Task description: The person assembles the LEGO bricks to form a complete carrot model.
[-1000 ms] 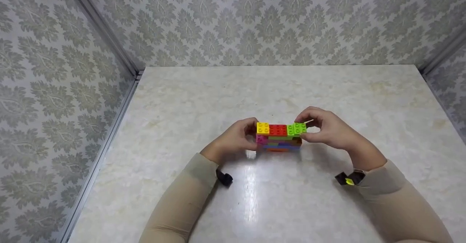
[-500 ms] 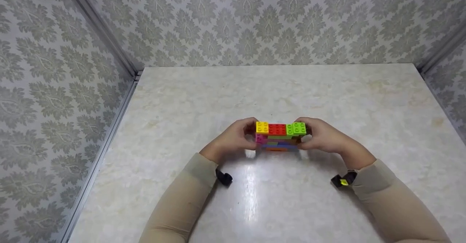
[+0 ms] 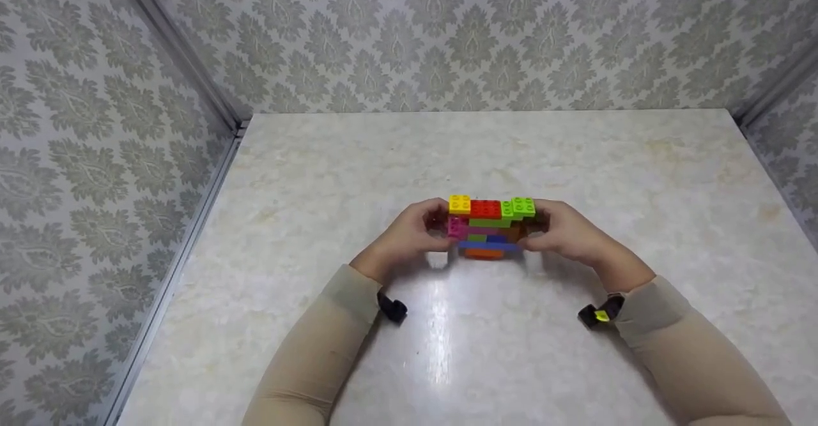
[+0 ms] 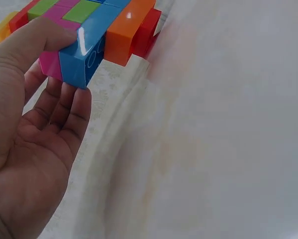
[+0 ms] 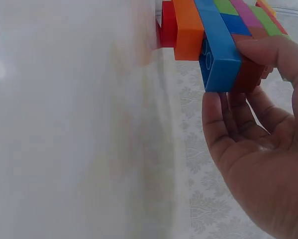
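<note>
A wall of stacked toy building bricks (image 3: 491, 231) stands between my two hands. Yellow, red and light green studded bricks form its top row; pink, brown and blue ones come below, with an orange brick (image 4: 126, 30) near the bottom. My left hand (image 3: 412, 231) grips the left end, its thumb on the near face and its fingers behind. The right end is held by my right hand (image 3: 569, 231), thumb across the brown brick (image 5: 250, 64) beside a long blue brick (image 5: 221, 55). Under the orange brick a red brick (image 5: 167, 25) shows in both wrist views. Whether it touches the table cannot be told.
A pale marbled table (image 3: 319, 177) lies under the hands. Patterned wall panels (image 3: 434, 36) stand behind it and to the left, joined by a grey metal frame (image 3: 192, 62). Black straps (image 3: 392, 308) sit on both wrists.
My right hand has gone from the light green brick at the top right down to the wall's right end. The brick wall has since shifted upward in the head view, both hands with it.
</note>
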A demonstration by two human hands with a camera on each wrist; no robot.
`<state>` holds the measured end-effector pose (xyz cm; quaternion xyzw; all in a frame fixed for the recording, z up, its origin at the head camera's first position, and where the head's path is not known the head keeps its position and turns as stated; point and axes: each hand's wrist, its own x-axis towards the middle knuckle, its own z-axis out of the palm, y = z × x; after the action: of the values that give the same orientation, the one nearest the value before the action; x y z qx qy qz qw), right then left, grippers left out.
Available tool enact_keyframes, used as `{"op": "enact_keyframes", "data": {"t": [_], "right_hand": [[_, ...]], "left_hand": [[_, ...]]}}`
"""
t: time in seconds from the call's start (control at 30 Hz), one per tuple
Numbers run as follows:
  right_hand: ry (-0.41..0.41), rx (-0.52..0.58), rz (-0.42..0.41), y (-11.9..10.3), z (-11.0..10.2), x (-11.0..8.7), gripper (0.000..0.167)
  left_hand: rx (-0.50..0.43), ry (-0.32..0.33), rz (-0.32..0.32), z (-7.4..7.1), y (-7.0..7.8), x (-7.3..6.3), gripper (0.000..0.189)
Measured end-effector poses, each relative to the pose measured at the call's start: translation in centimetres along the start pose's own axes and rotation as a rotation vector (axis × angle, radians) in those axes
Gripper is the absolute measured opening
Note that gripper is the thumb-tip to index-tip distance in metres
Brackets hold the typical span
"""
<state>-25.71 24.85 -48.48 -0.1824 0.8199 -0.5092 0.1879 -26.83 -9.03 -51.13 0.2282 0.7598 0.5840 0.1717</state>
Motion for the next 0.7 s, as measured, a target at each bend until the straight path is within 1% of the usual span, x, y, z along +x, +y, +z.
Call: {"op": "enact_keyframes", "data": {"t": [0.13, 0.27, 0.37, 0.5, 0.6, 0.7], "right_hand": [[0.042, 0.024, 0.008, 0.0, 0.23, 0.09, 0.063], [0.09, 0.064, 0.037, 0.1, 0.53, 0.12, 0.06], [0.113, 0.077, 0.042, 0.2, 0.72, 0.21, 0.058], [0.132, 0.077, 0.031, 0.23, 0.77, 0.37, 0.06], [0.156, 0.116, 0.033, 0.21, 0.67, 0.6, 0.061], [0.199, 0.167, 0.048, 0.5, 0.77, 0.59, 0.059]], "left_hand": [[-0.005, 0.038, -0.011, -0.07, -0.1, 0.19, 0.047], [-0.017, 0.067, -0.003, -0.1, -0.32, 0.36, 0.049], [-0.033, 0.081, -0.01, -0.09, -0.46, 0.37, 0.05], [-0.046, 0.105, -0.016, -0.14, -0.52, 0.41, 0.052], [-0.08, 0.133, -0.015, -0.29, -0.53, 0.51, 0.054], [-0.129, 0.164, -0.023, -0.1, -0.8, 0.57, 0.054]]}}
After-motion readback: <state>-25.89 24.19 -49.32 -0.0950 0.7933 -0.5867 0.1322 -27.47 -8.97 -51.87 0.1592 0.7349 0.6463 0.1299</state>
